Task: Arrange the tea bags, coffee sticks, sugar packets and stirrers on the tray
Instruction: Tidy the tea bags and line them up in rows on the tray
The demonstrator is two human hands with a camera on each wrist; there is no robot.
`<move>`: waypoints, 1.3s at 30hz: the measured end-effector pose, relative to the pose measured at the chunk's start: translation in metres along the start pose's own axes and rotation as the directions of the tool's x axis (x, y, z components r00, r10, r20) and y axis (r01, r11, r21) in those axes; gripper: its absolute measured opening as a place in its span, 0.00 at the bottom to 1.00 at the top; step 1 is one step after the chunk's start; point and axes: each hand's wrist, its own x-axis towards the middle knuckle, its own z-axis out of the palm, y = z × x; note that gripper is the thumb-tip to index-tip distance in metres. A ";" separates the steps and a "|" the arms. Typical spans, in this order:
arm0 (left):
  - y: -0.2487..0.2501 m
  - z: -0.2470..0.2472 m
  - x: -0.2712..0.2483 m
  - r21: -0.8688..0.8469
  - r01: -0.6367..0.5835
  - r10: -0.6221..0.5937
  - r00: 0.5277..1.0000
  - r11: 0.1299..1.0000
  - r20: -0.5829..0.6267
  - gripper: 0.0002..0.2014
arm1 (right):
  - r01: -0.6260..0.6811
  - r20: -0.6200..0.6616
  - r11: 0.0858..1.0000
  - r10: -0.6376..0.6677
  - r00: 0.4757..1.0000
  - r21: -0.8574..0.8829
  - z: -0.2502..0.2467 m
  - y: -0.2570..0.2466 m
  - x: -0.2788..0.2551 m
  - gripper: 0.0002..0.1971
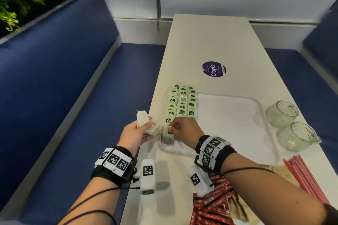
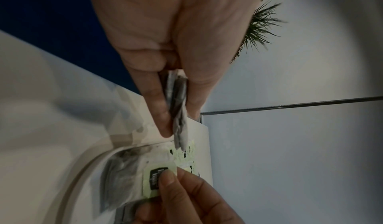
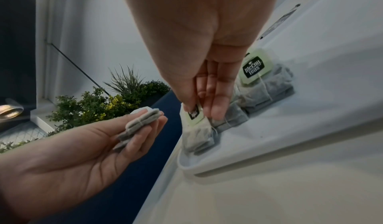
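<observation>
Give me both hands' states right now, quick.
Left hand: closed on a small stack of tea bags.
Right hand: pinching the green tag of one tea bag at the tray corner.

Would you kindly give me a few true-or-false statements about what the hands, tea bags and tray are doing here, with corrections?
1. The left hand holds a small stack of tea bags. True.
2. The right hand pinches a red coffee stick. False: it pinches the green tag of a tea bag at the tray's near left corner.
3. Rows of tea bags already lie along the left side of the tray. True.
4. The two glass cups stand on the tray. False: they sit on the table, right of it.
5. The red stirrers are already on the tray. False: they lie on the table, at the near right.
</observation>
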 end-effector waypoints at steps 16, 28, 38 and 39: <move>-0.002 0.070 -0.037 0.170 -0.066 0.038 0.985 0.983 0.166 0.12 | -0.047 -0.046 0.900 0.075 0.996 0.433 -0.042 0.007 -0.068 0.13; -0.014 0.101 -0.064 0.189 -0.045 0.009 0.982 0.981 0.187 0.06 | 0.023 -0.432 0.999 -0.034 0.901 -0.031 -0.049 0.015 -0.093 0.06; -0.005 0.096 -0.059 0.185 -0.061 0.007 0.960 0.981 0.278 0.07 | 0.111 -0.348 0.993 -0.119 0.930 -0.043 -0.051 0.010 -0.093 0.10; -0.004 0.094 -0.059 0.212 -0.067 0.006 0.962 0.975 0.274 0.05 | 0.110 -0.369 0.994 -0.107 0.923 -0.013 -0.054 0.012 -0.092 0.10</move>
